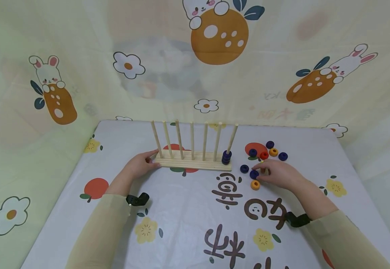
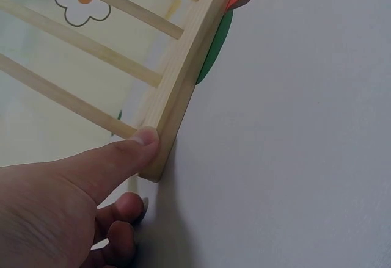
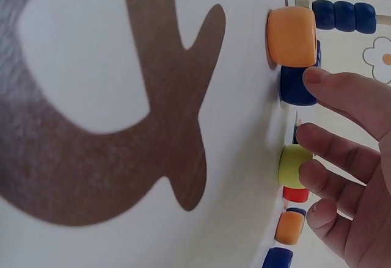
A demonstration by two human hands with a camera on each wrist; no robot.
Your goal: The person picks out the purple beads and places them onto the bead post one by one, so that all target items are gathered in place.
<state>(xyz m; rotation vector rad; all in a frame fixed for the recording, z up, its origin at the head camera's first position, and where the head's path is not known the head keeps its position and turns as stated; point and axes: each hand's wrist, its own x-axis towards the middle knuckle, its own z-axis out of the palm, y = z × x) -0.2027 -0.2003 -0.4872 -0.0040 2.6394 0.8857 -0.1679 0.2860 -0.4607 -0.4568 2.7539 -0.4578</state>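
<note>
**Small dark-blue round bead (image 1: 253, 174) at the right hand (image 1: 279, 174), no pinch**

We expect it light, hard, slick, quick to roll; take it by opposite sides. Thumb seems to touch it, other fingers spread off it; how firmly it presses, we can't tell. Left hand (image 1: 139, 165), well apart from the bead, pinches the pale wooden seven-peg rack (image 1: 188, 163) at its left end.

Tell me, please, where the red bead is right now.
In the head view, the red bead lies right of the wooden peg rack, between a dark blue bead and an orange bead, just beyond the right hand.
</note>
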